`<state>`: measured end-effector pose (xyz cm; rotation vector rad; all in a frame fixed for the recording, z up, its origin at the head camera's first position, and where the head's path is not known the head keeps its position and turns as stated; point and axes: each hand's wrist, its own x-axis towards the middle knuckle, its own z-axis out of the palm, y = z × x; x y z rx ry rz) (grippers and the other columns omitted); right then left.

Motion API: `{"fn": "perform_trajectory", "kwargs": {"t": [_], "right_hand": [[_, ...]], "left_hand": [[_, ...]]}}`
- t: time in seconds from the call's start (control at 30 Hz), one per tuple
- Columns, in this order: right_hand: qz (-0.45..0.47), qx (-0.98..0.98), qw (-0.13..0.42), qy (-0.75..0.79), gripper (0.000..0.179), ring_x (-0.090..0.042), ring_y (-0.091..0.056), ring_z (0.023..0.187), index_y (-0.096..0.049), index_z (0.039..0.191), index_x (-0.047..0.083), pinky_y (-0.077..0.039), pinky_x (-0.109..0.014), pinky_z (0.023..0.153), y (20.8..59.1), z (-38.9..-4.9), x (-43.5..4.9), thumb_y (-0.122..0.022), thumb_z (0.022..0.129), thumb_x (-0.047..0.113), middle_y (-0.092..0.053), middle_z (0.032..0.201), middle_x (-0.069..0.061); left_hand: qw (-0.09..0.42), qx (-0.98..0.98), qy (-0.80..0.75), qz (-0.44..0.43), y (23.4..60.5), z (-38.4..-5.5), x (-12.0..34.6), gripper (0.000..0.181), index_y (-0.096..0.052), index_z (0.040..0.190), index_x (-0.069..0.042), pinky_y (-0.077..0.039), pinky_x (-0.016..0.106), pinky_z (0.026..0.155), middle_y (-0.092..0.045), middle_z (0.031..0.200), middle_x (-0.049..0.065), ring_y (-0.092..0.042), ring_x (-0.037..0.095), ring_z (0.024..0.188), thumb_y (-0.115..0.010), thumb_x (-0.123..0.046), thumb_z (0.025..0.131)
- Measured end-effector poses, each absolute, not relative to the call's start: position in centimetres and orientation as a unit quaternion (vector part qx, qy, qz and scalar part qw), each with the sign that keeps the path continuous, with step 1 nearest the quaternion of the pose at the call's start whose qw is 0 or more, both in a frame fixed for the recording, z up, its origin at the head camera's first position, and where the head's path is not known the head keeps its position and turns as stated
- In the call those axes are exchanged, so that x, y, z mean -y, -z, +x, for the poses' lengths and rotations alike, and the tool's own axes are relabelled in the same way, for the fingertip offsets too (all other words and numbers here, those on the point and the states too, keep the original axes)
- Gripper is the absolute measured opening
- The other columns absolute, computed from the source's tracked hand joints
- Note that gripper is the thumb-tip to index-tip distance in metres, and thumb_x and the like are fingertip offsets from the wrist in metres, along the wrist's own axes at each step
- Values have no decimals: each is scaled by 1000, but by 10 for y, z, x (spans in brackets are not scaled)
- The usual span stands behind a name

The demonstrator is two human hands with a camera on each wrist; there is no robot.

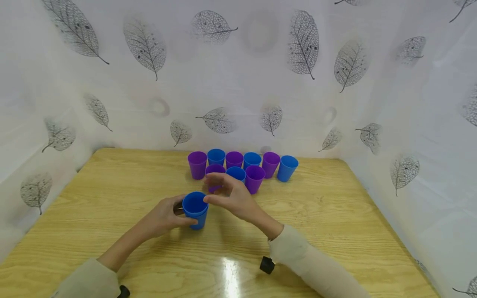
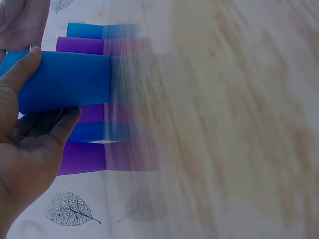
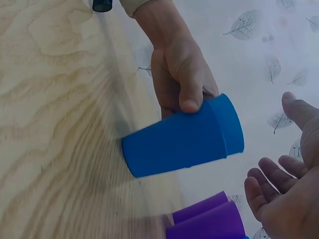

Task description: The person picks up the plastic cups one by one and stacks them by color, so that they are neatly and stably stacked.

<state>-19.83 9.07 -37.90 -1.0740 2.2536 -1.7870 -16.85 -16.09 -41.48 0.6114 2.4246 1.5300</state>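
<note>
Two nested blue cups (image 1: 196,221) stand upright at the left of the table's middle, the inner one showing as a narrow band above the other's rim. My left hand (image 1: 164,217) grips them from the left side, thumb on the near face and fingers behind, as the left wrist view also shows. Just right of the rim, my right hand (image 1: 238,200) hovers with loosely bent fingers and nothing in it. In the right wrist view, that right hand (image 3: 294,194) is apart from the blue cups (image 3: 179,142). A purple cup (image 1: 215,169) behind is partly covered by the right hand.
Along the back of the wooden table (image 1: 328,231) runs a row of purple and blue cups, among them a purple cup (image 1: 196,165) at its left end and a blue cup (image 1: 287,169) at its right. A blue cup (image 1: 236,172) and a purple cup (image 1: 255,180) stand before it.
</note>
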Motion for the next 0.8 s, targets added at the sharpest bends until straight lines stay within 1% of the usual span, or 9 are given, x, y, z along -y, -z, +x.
{"fn": "perform_trajectory", "kwargs": {"t": [0.03,0.1,0.2,0.27,0.33,0.43,0.57,0.7,0.8], "right_hand": [[-345,-734,36,583,52,-34,-63,120,-57,140,-1,-55,-46,100,379,-199,-93,-78,93,8,-65,133,-13],[-337,-738,38,584,53,-36,-62,121,-56,141,-3,-54,-50,101,379,-202,-99,-77,94,9,-64,134,-17],[-328,-737,37,589,54,-44,-59,123,-54,141,-6,-51,-57,103,379,-205,-107,-76,94,8,-62,135,-24],[-323,-738,36,591,54,-48,-58,123,-54,142,-6,-50,-57,104,378,-207,-113,-76,95,9,-60,136,-28],[-317,-741,32,592,54,-47,-59,123,-55,142,-5,-49,-57,106,376,-208,-118,-76,95,10,-60,136,-27],[-308,-744,24,592,53,-41,-60,124,-56,142,-3,-49,-57,107,374,-211,-125,-76,95,11,-62,135,-27],[-296,-753,10,587,52,-32,-61,126,-57,142,-2,-48,-55,109,371,-216,-134,-76,95,10,-64,134,-21],[-280,-770,2,574,54,-30,-60,127,-56,144,2,-45,-57,111,368,-219,-144,-76,95,12,-65,135,-16],[-270,-780,-6,565,56,-31,-59,129,-56,145,3,-43,-59,112,366,-222,-151,-78,95,16,-63,138,-18]], "left_hand": [[104,-823,-518,207,415,-168,161,67,-53,141,10,-56,41,101,-65,131,23,-64,40,122,-85,-18,89],[103,-827,-513,206,414,-168,161,67,-53,141,9,-55,44,101,-65,131,23,-63,40,122,-85,-20,89],[100,-830,-507,209,414,-168,161,67,-54,141,8,-55,45,102,-65,132,22,-63,40,123,-84,-21,89],[99,-830,-508,210,414,-168,160,67,-54,140,9,-55,43,101,-65,131,22,-64,39,122,-85,-21,89],[98,-829,-509,211,414,-168,160,66,-54,140,9,-56,41,101,-66,130,22,-64,39,122,-85,-20,88],[98,-828,-512,208,414,-168,160,66,-54,139,10,-56,38,100,-66,130,22,-64,39,121,-85,-19,88],[98,-826,-515,205,414,-168,160,66,-55,139,10,-56,38,99,-66,130,23,-64,40,121,-86,-18,87],[100,-828,-513,204,414,-168,160,67,-54,139,10,-56,39,100,-65,130,23,-64,40,122,-86,-18,87],[100,-829,-513,200,415,-168,160,68,-54,139,10,-56,40,100,-65,131,23,-64,40,122,-86,-19,87]]}}
